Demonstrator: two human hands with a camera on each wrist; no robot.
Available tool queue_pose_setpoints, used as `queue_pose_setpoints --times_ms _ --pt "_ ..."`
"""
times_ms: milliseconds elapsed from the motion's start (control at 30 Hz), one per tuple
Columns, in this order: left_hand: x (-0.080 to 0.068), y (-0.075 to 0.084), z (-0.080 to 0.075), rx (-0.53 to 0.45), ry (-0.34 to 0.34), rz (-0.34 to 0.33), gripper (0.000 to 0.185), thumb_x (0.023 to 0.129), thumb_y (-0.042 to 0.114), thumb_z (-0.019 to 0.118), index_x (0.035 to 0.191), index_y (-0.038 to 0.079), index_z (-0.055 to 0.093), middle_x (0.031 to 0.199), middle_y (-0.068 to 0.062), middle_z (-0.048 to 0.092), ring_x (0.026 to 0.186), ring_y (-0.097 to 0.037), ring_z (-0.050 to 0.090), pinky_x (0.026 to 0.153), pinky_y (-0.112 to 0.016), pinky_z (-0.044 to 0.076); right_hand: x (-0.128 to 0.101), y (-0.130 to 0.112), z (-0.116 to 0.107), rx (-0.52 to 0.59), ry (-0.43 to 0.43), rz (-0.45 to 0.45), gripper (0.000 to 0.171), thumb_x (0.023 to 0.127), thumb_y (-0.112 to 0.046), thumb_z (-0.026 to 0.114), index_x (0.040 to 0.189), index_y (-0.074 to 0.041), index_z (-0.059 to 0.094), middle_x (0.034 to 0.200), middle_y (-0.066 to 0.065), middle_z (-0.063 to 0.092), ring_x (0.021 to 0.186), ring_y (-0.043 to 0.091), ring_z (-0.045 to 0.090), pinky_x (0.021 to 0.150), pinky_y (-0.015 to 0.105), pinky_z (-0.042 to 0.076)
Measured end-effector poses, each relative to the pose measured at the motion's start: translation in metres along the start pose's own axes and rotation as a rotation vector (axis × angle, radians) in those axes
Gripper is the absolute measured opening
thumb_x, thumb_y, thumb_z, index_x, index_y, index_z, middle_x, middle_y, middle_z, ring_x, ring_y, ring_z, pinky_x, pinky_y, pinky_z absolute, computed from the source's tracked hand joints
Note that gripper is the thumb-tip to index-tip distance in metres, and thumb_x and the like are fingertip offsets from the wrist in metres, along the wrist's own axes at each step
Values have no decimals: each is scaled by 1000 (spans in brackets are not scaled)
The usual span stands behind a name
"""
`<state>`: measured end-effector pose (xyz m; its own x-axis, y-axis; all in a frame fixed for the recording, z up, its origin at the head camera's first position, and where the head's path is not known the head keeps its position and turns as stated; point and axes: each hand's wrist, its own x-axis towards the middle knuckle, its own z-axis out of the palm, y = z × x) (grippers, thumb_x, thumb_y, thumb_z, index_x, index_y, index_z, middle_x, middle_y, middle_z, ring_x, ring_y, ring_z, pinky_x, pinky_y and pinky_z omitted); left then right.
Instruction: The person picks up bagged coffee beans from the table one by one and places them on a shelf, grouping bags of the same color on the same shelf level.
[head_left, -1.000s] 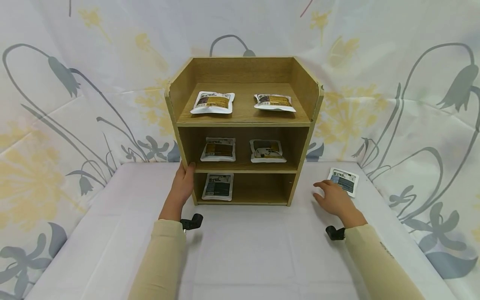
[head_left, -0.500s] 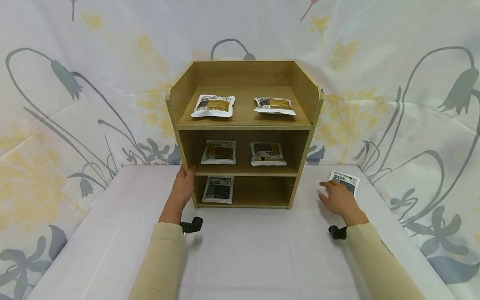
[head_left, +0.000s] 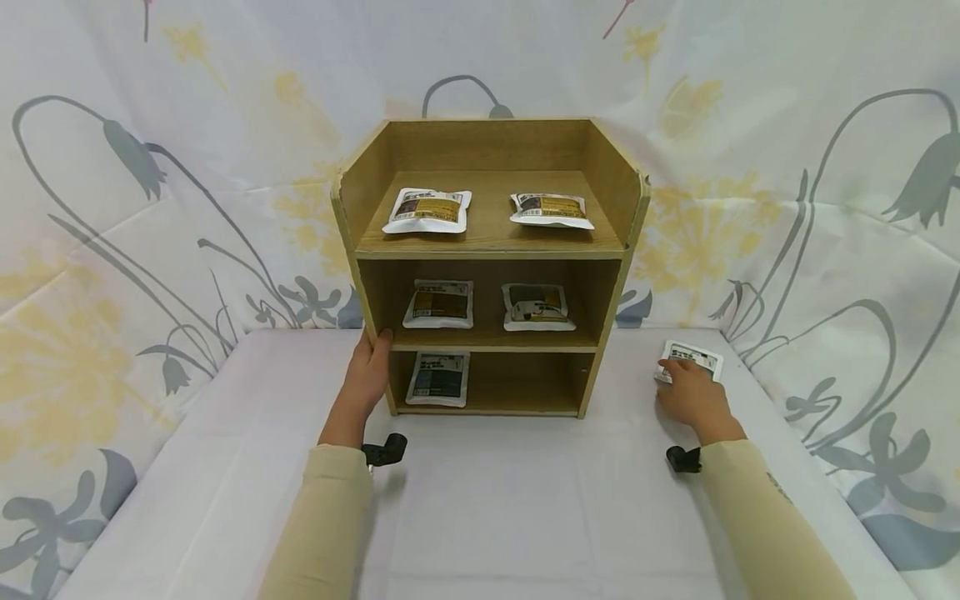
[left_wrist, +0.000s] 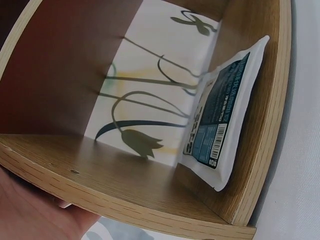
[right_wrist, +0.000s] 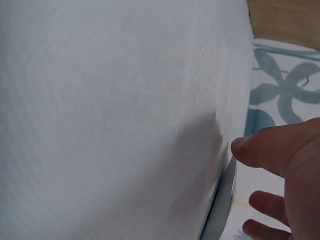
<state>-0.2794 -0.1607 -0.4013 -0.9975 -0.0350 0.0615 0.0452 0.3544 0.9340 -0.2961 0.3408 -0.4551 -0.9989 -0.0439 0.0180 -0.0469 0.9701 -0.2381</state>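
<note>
A small wooden shelf unit (head_left: 491,252) stands at the table's middle, in the head view. My left hand (head_left: 363,375) grips its left side panel low down, thumb at the front edge; the left wrist view shows that hand (left_wrist: 40,212) against the panel's outer face. On the bottom level, at left, lies a white-edged pouch (head_left: 438,380) with a dark blue-green label. To the right of the shelf, my right hand (head_left: 693,398) reaches over a similar pouch (head_left: 703,357) lying flat on the table and partly covers it. In the right wrist view its thumb (right_wrist: 260,147) is right at the pouch's edge, with other fingers apart.
Two yellow-brown pouches sit on the top level, left pouch (head_left: 427,211) and right pouch (head_left: 552,211). Two more, a left one (head_left: 439,305) and a right one (head_left: 537,308), lie on the middle level. Flower-patterned cloth (head_left: 225,150) stands behind the white table (head_left: 487,500).
My right hand has moved right and slightly forward, from beside the pouch to over its near left part. The left hand stays on the shelf.
</note>
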Motion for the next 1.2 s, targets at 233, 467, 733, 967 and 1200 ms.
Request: queue_pose_setpoints --times_ms 233,467,733,967,1200 --pt "-1 -1 0 -3 -10 -4 67 101 57 23 157 25 6 159 -14 23 144 -39 28 112 -61 27 0 4 -3 -23 -33 34 55 91 -19 51 142 1 41 143 33 35 124 58 37 85 71 40" --pt "-3 0 1 -6 -7 7 66 101 56 23 157 24 7 158 -15 24 142 -41 30 111 -62 28 3 10 -2 -25 -62 51 57 91 -18 50 141 6 38 143 36 33 124 59 37 86 71 40" --pt "-1 -1 1 4 -2 11 67 101 56 23 157 24 7 158 -15 25 142 -41 31 111 -62 29 6 12 -4 -21 -64 58 54 93 -17 50 141 5 39 145 36 33 125 57 39 86 70 41" --pt "0 0 0 6 7 35 66 102 53 25 157 22 9 158 -15 26 143 -38 30 113 -59 27 8 17 -1 -16 -62 57 51 95 -16 47 142 4 40 144 34 35 125 56 41 86 69 42" --pt "-1 0 0 5 10 32 65 102 54 24 157 24 9 158 -15 25 142 -39 31 111 -61 29 11 17 0 -32 -44 47 48 96 -14 46 140 6 41 141 34 39 124 55 43 86 69 43"
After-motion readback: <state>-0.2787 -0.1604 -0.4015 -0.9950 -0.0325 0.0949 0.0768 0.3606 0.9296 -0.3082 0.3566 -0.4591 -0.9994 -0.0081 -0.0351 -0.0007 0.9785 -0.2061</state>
